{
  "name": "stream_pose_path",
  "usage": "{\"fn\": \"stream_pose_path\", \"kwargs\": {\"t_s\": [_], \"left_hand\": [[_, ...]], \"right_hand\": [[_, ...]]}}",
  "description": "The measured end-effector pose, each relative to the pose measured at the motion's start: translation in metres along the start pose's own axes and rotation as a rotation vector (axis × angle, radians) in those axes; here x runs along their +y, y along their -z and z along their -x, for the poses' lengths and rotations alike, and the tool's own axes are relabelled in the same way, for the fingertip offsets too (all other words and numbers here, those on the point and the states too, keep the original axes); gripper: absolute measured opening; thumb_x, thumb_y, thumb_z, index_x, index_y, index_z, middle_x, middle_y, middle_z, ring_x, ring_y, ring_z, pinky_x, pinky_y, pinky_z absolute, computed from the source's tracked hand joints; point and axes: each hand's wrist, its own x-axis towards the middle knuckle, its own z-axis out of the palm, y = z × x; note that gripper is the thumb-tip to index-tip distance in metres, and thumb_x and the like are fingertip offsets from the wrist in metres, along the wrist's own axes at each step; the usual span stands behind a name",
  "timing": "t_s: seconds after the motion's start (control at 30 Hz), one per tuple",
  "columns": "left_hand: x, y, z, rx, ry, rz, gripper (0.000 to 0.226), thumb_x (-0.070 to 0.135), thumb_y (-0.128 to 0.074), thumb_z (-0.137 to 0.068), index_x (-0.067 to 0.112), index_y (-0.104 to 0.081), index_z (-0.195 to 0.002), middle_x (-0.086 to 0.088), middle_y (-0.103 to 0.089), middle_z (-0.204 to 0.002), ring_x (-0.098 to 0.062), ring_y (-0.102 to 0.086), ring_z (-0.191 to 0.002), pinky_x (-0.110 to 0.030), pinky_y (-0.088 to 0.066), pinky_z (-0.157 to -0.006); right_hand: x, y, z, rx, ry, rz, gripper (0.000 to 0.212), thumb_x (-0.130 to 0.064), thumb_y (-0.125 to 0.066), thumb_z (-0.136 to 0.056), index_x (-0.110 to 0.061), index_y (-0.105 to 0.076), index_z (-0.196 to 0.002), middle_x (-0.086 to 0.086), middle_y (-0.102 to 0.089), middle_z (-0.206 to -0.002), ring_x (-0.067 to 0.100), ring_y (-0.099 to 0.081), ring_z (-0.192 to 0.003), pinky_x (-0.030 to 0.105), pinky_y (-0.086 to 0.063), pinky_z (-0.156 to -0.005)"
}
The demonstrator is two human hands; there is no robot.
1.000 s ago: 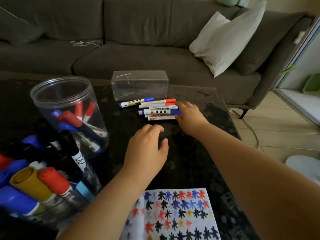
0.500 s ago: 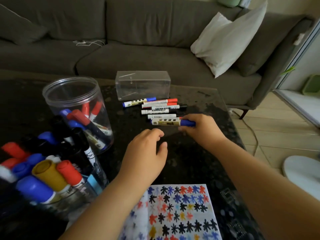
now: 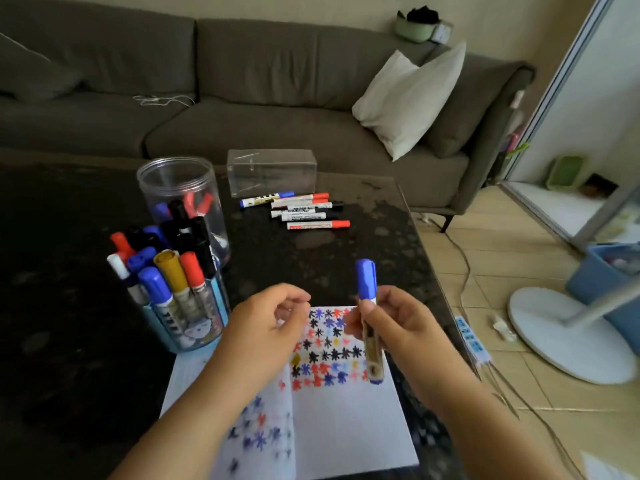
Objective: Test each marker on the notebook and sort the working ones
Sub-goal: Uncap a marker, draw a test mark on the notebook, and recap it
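Note:
My right hand (image 3: 403, 327) grips a blue-capped marker (image 3: 367, 296) upright, cap on and pointing up, above the open notebook (image 3: 346, 420). The notebook's pages carry rows of black, red and blue star marks. My left hand (image 3: 266, 327) hovers just left of the marker over the notebook, fingers loosely curled, holding nothing. A row of several markers (image 3: 304, 211) lies on the dark table (image 3: 69, 341) farther back. A blue cup (image 3: 194, 330) packed with markers stands to the left, and behind it a clear jar (image 3: 183, 199) holds a few more.
A clear plastic box (image 3: 272, 171) sits at the table's far edge before a grey sofa (image 3: 242, 109) with a white pillow (image 3: 412, 98). On the floor to the right lie a power strip (image 3: 472, 341) with cables, a white fan base (image 3: 568, 334) and a blue bin (image 3: 609, 282).
My right hand has lifted the blue marker from the row and brought it back over the notebook, turning it upright. My left hand has drawn back near it. The view has tilted up.

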Motion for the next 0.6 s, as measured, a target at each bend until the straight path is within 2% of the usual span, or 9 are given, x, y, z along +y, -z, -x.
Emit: {"fn": "stream_pose_path", "kwargs": {"t_s": [0.07, 0.1, 0.2, 0.27, 0.33, 0.4, 0.47, 0.53, 0.6], "left_hand": [[0.002, -0.005, 0.009, -0.07, 0.073, 0.078, 0.011, 0.029, -0.055, -0.091, 0.036, -0.063, -0.089, 0.018, -0.065, -0.087, 0.01, -0.056, -0.084, -0.003, -0.041, -0.069], [0.001, -0.009, 0.013, -0.11, 0.129, 0.137, 0.011, 0.034, -0.053, -0.092, 0.037, -0.064, -0.09, 0.018, -0.066, -0.091, 0.007, -0.059, -0.086, -0.008, -0.044, -0.076], [-0.001, -0.024, 0.023, -0.183, 0.29, 0.28, 0.019, 0.051, -0.046, -0.09, 0.043, -0.061, -0.098, 0.018, -0.066, -0.102, -0.004, -0.062, -0.097, -0.036, -0.05, -0.091], [-0.005, -0.033, 0.022, -0.213, 0.328, 0.263, 0.03, 0.06, -0.043, -0.087, 0.045, -0.059, -0.108, 0.017, -0.065, -0.11, -0.007, -0.061, -0.103, -0.04, -0.048, -0.095], [-0.005, -0.036, 0.018, -0.248, 0.352, 0.385, 0.042, 0.066, -0.045, -0.082, 0.042, -0.06, -0.113, 0.013, -0.066, -0.113, -0.014, -0.062, -0.104, -0.046, -0.047, -0.096], [-0.007, -0.036, 0.012, -0.292, 0.359, 0.504, 0.043, 0.061, -0.048, -0.082, 0.035, -0.064, -0.111, 0.007, -0.068, -0.111, -0.022, -0.064, -0.1, -0.053, -0.046, -0.095], [-0.007, -0.036, 0.01, -0.367, 0.375, 0.589, 0.032, 0.046, -0.048, -0.092, 0.026, -0.066, -0.109, 0.005, -0.07, -0.106, -0.019, -0.065, -0.086, -0.049, -0.048, -0.089], [-0.006, -0.037, 0.009, -0.435, 0.392, 0.717, 0.027, 0.028, -0.044, -0.096, 0.018, -0.067, -0.108, 0.002, -0.072, -0.104, -0.011, -0.064, -0.07, -0.035, -0.048, -0.077], [-0.003, -0.039, 0.008, -0.505, 0.386, 0.855, 0.027, 0.023, -0.044, -0.092, 0.013, -0.067, -0.103, -0.003, -0.071, -0.106, -0.013, -0.067, -0.073, -0.029, -0.049, -0.073]], "right_hand": [[0.005, -0.007, 0.014, -0.032, -0.043, 0.016, 0.016, -0.03, -0.05, -0.094, -0.02, -0.06, -0.102, -0.004, -0.07, -0.079, 0.009, -0.066, -0.069, 0.021, -0.052, -0.07], [0.009, -0.009, 0.02, -0.041, -0.066, 0.024, 0.018, -0.032, -0.048, -0.095, -0.019, -0.06, -0.099, -0.005, -0.068, -0.074, 0.008, -0.062, -0.064, 0.017, -0.051, -0.066], [0.021, -0.014, 0.03, -0.072, -0.141, -0.022, 0.029, -0.032, -0.042, -0.098, -0.011, -0.06, -0.089, -0.007, -0.059, -0.062, 0.007, -0.052, -0.055, 0.015, -0.048, -0.06], [0.025, -0.019, 0.031, -0.103, -0.187, -0.103, 0.03, -0.029, -0.042, -0.098, -0.007, -0.059, -0.088, -0.008, -0.055, -0.059, 0.006, -0.047, -0.053, 0.015, -0.046, -0.056], [0.026, -0.025, 0.028, -0.141, -0.19, -0.14, 0.028, -0.028, -0.041, -0.098, -0.011, -0.061, -0.087, -0.008, -0.055, -0.059, 0.005, -0.046, -0.053, 0.016, -0.045, -0.055], [0.027, -0.028, 0.023, -0.171, -0.193, -0.18, 0.029, -0.028, -0.04, -0.098, -0.012, -0.061, -0.086, -0.007, -0.055, -0.06, 0.004, -0.045, -0.052, 0.016, -0.045, -0.053], [0.029, -0.026, 0.02, -0.2, -0.228, -0.322, 0.03, -0.026, -0.041, -0.097, -0.008, -0.061, -0.085, -0.001, -0.053, -0.063, 0.007, -0.044, -0.05, 0.018, -0.043, -0.049], [0.032, -0.022, 0.02, -0.233, -0.292, -0.552, 0.03, -0.025, -0.044, -0.094, -0.006, -0.064, -0.082, 0.005, -0.05, -0.062, 0.009, -0.039, -0.046, 0.019, -0.037, -0.042], [0.036, -0.017, 0.02, -0.303, -0.346, -0.76, 0.03, -0.026, -0.05, -0.093, -0.005, -0.068, -0.08, 0.005, -0.047, -0.06, 0.007, -0.033, -0.044, 0.016, -0.03, -0.038]]}}
